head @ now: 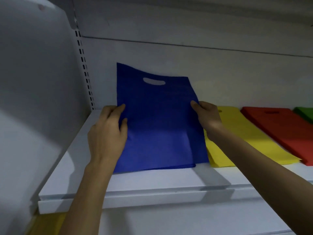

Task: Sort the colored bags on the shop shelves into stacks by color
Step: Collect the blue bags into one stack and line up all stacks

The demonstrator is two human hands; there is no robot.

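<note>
A blue bag (157, 116) with an oval handle cut-out stands tilted on the white shelf (135, 182), its top leaning toward the back wall. Its lower part lies over a thin blue stack whose edge shows at the front. My left hand (108, 131) pinches the bag's left edge, thumb on the front. My right hand (205, 115) pinches its right edge the same way. To the right lie a yellow stack (245, 143), a red stack (284, 131) and a green stack (304, 114), all flat on the shelf.
A white side panel (33, 99) closes the shelf on the left, with a slotted upright (84, 68) at the back corner. More yellow material (45, 224) shows on the level below, at the bottom left. The shelf's front lip (118, 199) runs across below my forearms.
</note>
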